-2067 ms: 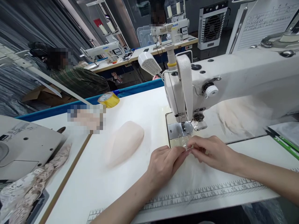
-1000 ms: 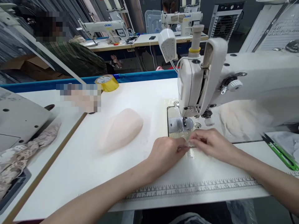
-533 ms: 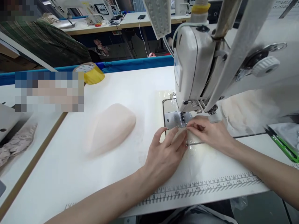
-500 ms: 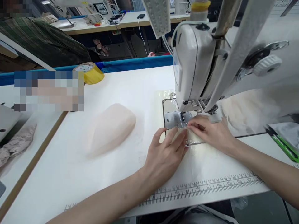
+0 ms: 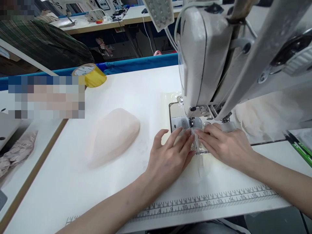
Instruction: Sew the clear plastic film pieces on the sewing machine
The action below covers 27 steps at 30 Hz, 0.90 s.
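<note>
My left hand [image 5: 170,156] lies on the white table [image 5: 73,188] with its fingers spread flat, pressing a thin pale fabric piece [image 5: 198,152] just in front of the needle plate [image 5: 179,123]. My right hand [image 5: 225,144] rests flat beside it, fingertips holding the same fabric down at the presser foot [image 5: 191,123]. The white sewing machine head [image 5: 207,55] stands right above both hands.
A pale pink padded cup [image 5: 113,135] lies left of my hands. A yellow tape roll [image 5: 90,74] sits at the table's far edge. A printed ruler strip [image 5: 207,201] runs along the near edge. Green-handled scissors [image 5: 301,149] lie at the right. Another person sits at the back left.
The view has drawn closer to the machine. Both hands went from pinching the fabric together to spreading flat and sliding it forward up to the presser foot.
</note>
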Motion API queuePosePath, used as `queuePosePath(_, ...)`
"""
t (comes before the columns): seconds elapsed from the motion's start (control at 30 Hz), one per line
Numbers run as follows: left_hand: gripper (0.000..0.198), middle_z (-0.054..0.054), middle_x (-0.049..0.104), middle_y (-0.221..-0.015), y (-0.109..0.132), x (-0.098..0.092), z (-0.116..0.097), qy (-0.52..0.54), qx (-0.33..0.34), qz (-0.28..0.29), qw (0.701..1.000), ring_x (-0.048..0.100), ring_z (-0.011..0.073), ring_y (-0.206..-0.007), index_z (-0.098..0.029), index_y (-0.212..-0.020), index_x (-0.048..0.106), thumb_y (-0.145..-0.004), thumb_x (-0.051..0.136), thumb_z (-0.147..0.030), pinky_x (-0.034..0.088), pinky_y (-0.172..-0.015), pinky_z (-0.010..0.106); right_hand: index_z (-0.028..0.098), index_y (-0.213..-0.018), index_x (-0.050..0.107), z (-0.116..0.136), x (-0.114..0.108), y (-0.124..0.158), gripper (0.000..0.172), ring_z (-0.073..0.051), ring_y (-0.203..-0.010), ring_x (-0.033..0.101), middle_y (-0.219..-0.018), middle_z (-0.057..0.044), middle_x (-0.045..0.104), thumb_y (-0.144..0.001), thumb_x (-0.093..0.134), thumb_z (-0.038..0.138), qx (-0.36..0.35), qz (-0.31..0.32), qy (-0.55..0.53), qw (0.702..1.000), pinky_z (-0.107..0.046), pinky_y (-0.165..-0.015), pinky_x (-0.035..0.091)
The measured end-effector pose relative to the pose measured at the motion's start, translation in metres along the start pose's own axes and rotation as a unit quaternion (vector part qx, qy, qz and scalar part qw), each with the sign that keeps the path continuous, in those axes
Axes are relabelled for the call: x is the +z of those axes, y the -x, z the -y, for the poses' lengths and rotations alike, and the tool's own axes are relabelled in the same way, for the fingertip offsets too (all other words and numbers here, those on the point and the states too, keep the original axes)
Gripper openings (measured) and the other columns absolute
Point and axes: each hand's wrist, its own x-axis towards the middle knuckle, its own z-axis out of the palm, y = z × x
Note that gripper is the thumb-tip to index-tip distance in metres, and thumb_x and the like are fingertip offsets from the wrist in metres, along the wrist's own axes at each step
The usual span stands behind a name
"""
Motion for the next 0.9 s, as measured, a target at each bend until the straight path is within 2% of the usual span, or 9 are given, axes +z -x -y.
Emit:
queuePosePath(0.2,0.029,0.006,0.066,-0.115,-0.0042,0.0037,0.0051,0.022,-0.007,0.001,1.0,0.055,0.0248,-0.114,-0.02,-0.118,0.061,-0.091,0.054,-0.026,0.03,-0.1,0.046,0.018,-0.102,0.071,-0.0032,0.0027,0.0008,0.023,-0.014,-0.067,0.055,-0.084,-0.004,0.068,-0.088,0.053,0.013,0.003,0.015,0.015,1.0,-0.029,-0.046,0.022)
queuePosePath(0.4,0.026,0.005,0.066,-0.116,-0.006,0.0063,0.0076,0.028,-0.01,-0.004,1.0,0.055,0.0239,-0.115,-0.021,-0.116,0.061,-0.091,0.053,-0.026,0.028,-0.103,0.047,0.018,-0.106,0.069,-0.0041,0.0043,-0.0008,0.024,-0.016,-0.073,0.056,-0.083,-0.005,0.068,-0.087,0.056,0.015,0.007,0.019,0.028,0.999,-0.029,-0.047,0.022)
queuePosePath(0.63,0.028,0.006,0.065,-0.117,-0.005,0.0067,0.0063,0.028,-0.013,-0.009,0.999,0.055,0.0251,-0.113,-0.021,-0.116,0.062,-0.089,0.056,-0.027,0.03,-0.102,0.048,0.019,-0.102,0.07,-0.0029,0.0028,-0.0028,0.023,-0.013,-0.058,0.048,-0.082,-0.004,0.066,-0.089,0.052,0.016,0.018,0.006,0.028,0.999,-0.029,-0.045,0.02)
queuePosePath(0.9,0.028,0.004,0.065,-0.118,-0.0043,0.009,0.0058,0.024,-0.022,-0.006,0.999,0.054,0.0231,-0.115,-0.021,-0.117,0.06,-0.092,0.053,-0.03,0.028,-0.102,0.047,0.02,-0.104,0.071,-0.0036,0.0041,-0.0037,0.024,-0.012,-0.053,0.044,-0.083,-0.004,0.066,-0.091,0.051,0.019,0.023,0.012,0.042,0.999,-0.028,-0.045,0.021)
